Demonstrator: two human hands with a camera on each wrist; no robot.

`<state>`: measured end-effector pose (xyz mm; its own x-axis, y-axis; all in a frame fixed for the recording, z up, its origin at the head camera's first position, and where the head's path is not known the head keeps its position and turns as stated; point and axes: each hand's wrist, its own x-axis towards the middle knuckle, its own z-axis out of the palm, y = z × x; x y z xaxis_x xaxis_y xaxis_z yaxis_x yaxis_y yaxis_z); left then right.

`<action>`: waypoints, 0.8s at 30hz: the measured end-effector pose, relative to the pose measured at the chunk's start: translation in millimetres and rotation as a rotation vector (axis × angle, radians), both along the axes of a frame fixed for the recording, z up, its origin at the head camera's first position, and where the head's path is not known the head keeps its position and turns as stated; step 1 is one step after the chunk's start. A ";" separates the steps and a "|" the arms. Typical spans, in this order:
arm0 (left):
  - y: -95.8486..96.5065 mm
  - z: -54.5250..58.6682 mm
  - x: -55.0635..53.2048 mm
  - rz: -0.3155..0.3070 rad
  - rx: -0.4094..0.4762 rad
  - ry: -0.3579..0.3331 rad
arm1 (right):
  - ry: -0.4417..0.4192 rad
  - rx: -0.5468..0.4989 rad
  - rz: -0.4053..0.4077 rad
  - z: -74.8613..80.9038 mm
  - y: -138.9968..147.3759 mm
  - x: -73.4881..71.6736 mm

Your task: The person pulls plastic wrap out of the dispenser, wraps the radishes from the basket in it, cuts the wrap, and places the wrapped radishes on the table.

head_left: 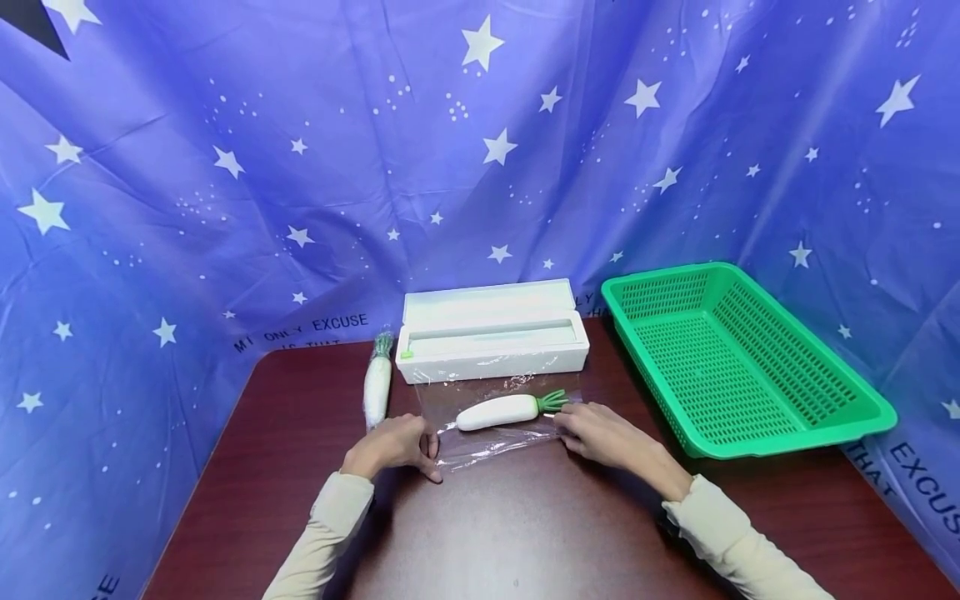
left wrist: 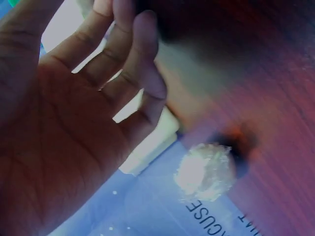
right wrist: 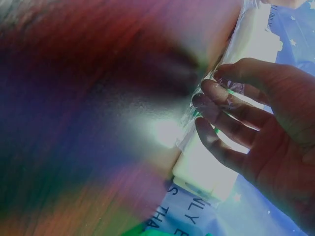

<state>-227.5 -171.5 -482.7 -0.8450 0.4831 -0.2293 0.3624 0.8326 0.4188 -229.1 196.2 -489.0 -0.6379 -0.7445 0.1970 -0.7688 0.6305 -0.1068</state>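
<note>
A white radish point(head_left: 497, 412) with green stems lies on a sheet of clear cling film point(head_left: 487, 450), which stretches forward from a white film dispenser box point(head_left: 491, 367) with its lid raised. At the sheet's near left corner, my left hand point(head_left: 393, 446) pinches the film between thumb and fingers. My right hand point(head_left: 603, 435) grips the near right corner, beside the radish's stems. In the right wrist view, the film edge point(right wrist: 187, 120) passes at the fingertips of the right hand point(right wrist: 266, 118). Beyond the left hand lies a second radish point(head_left: 377, 387), wrapped in film.
A green plastic basket point(head_left: 810, 442) with slotted walls stands at the right of the dark red table point(head_left: 517, 533). Behind the table hangs a blue curtain point(head_left: 420, 167) with white stars. The dispenser box is near the table's back edge.
</note>
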 end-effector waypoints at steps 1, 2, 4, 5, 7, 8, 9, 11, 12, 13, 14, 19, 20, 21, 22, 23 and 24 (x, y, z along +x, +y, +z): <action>1.1 0.4 1.9 0.000 -0.010 -0.002 | -0.004 0.001 0.000 -0.5 0.0 0.1; 2.2 0.8 3.6 -0.004 -0.015 -0.007 | -0.008 -0.001 -0.001 -0.9 0.2 0.1; 4.0 1.7 6.6 -0.018 -0.026 -0.006 | -0.007 -0.005 0.001 -1.6 0.9 0.0; 4.5 2.5 7.8 -0.026 -0.028 -0.006 | -0.006 -0.007 0.002 -1.4 1.2 0.1; 4.5 3.1 9.1 -0.041 -0.026 -0.001 | -0.003 -0.014 0.006 -1.3 1.6 -0.1; 4.0 3.2 9.1 -0.048 -0.020 0.004 | -0.001 -0.015 0.008 -1.1 1.7 0.0; 3.0 3.5 8.9 -0.061 -0.011 0.011 | 0.004 -0.017 0.011 -0.8 1.8 -0.2; 0.3 3.3 7.1 -0.087 0.025 0.018 | 0.018 -0.019 0.013 -0.3 2.4 -0.3; -1.5 3.0 5.8 -0.101 0.046 0.024 | 0.029 -0.020 0.014 -0.2 2.7 -0.6; -3.6 3.0 4.4 -0.115 0.074 0.026 | 0.038 -0.024 0.015 0.2 3.2 -1.2; -5.8 3.3 3.0 -0.129 0.103 0.025 | 0.047 -0.027 0.014 1.2 3.5 -1.7; -17.5 5.5 -3.7 -0.159 0.211 0.056 | 0.041 -0.074 -0.002 7.4 5.0 -6.1; -19.5 6.3 -4.8 -0.157 0.221 0.068 | 0.035 -0.084 -0.006 8.8 5.0 -6.7; -21.6 7.0 -5.7 -0.152 0.230 0.082 | 0.028 -0.097 -0.008 10.1 4.7 -7.6; -23.4 8.0 -6.6 -0.147 0.240 0.094 | 0.023 -0.110 -0.012 11.0 4.4 -8.6; -24.9 8.9 -7.5 -0.143 0.251 0.104 | 0.025 -0.124 -0.017 12.0 3.9 -9.5; -26.4 9.5 -8.5 -0.135 0.262 0.111 | 0.030 -0.138 -0.022 12.5 3.6 -10.4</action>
